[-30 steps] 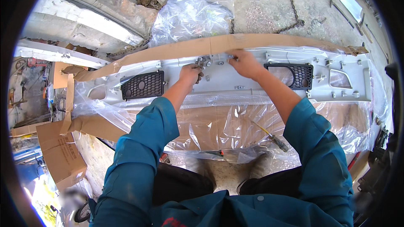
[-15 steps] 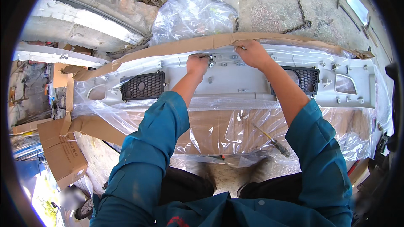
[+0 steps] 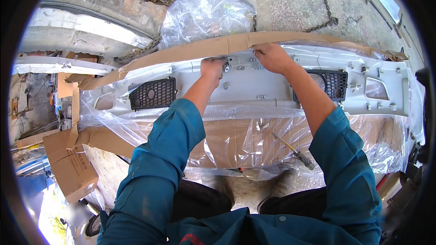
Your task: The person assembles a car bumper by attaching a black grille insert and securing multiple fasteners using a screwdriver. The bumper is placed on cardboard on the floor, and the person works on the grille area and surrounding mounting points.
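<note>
the grey bumper panel lies across cardboard and clear plastic wrap, in front of the person. the left hand closes its fingers on the panel's upper edge near the middle. the right hand presses there too, just beside the left, fingers curled on the edge. a screwdriver lies below, near the right sleeve.

Both arms reach forward, left hand fisted, right hand palm-down with fingers curled in a pinching grip
</note>
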{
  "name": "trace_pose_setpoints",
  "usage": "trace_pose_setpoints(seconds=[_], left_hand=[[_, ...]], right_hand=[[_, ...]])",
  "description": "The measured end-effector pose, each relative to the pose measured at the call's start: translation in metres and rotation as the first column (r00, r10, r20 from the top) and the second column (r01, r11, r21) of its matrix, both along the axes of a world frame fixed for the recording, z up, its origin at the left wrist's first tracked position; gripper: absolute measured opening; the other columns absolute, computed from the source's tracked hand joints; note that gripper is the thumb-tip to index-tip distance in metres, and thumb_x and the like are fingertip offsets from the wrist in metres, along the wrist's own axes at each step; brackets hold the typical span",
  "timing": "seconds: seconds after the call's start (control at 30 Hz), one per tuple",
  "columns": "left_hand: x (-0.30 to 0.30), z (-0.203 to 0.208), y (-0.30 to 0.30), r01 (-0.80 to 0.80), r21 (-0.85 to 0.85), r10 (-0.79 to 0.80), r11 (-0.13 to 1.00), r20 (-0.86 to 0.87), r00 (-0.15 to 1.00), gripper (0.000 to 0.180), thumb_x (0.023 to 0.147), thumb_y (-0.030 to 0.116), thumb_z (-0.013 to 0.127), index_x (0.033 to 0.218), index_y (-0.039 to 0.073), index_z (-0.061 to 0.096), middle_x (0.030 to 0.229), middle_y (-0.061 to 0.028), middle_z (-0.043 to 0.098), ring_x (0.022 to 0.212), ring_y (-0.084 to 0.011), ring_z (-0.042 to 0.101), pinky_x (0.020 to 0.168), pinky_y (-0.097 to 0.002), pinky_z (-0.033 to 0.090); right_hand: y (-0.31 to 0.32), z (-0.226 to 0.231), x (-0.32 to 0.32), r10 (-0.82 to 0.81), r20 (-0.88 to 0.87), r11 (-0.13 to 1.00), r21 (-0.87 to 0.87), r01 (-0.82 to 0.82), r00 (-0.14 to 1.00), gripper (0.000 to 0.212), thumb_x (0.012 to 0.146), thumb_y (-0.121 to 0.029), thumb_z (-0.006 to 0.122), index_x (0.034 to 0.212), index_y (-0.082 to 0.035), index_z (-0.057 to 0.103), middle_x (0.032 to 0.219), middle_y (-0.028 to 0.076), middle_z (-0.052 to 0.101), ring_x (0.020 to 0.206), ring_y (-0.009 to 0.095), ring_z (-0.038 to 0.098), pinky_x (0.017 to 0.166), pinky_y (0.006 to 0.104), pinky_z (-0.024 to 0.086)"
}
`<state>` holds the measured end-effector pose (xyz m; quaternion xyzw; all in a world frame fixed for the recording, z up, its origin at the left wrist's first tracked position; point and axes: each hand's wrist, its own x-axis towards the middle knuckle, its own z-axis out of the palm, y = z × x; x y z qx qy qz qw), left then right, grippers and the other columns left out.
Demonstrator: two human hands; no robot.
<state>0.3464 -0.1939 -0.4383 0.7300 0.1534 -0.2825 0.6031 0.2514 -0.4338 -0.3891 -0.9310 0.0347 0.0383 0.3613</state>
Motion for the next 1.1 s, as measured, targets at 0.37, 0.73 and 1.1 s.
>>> trace_pose_setpoints(seconds=[0.37,0.73,1.1], left_hand=[[-0.043,0.003,-0.027,0.224,0.733,-0.581,0.642,0.275,0.766,0.047,0.093,0.039,0.079,0.108,-0.005,0.072,0.102,-0.0286,0.078,0.097,-0.0445,0.076,0.089,-0.0507,0.059],[-0.05,0.005,-0.042,0.067,0.776,-0.503,0.628,0.339,0.795,0.047,0.089,0.037,0.085,0.104,-0.004,0.069,0.097,-0.0271,0.078,0.095,-0.0449,0.077,0.087,-0.0515,0.062],[-0.062,-0.009,-0.057,0.007,0.76,-0.424,0.65,0.355,0.833,0.044,0.091,0.036,0.081,0.106,-0.003,0.068,0.099,-0.0268,0.079,0.096,-0.0438,0.078,0.088,-0.0516,0.061]], right_hand=[[-0.003,-0.016,-0.006,0.055,0.2,0.998,-0.031,-0.05,0.978,0.036,0.101,-0.017,0.058,0.133,-0.006,0.07,0.13,0.025,0.071,0.124,0.047,0.064,0.109,0.053,0.051],[-0.001,-0.027,0.001,0.087,0.15,0.995,-0.051,-0.08,0.985,0.039,0.102,-0.022,0.06,0.135,-0.005,0.07,0.134,0.026,0.07,0.128,0.047,0.062,0.112,0.0534,0.048],[0.008,-0.022,0.008,0.123,0.01,0.99,-0.067,-0.122,0.992,0.046,0.104,-0.025,0.057,0.145,-0.006,0.065,0.147,0.026,0.063,0.139,0.045,0.056,0.121,0.0501,0.042]])
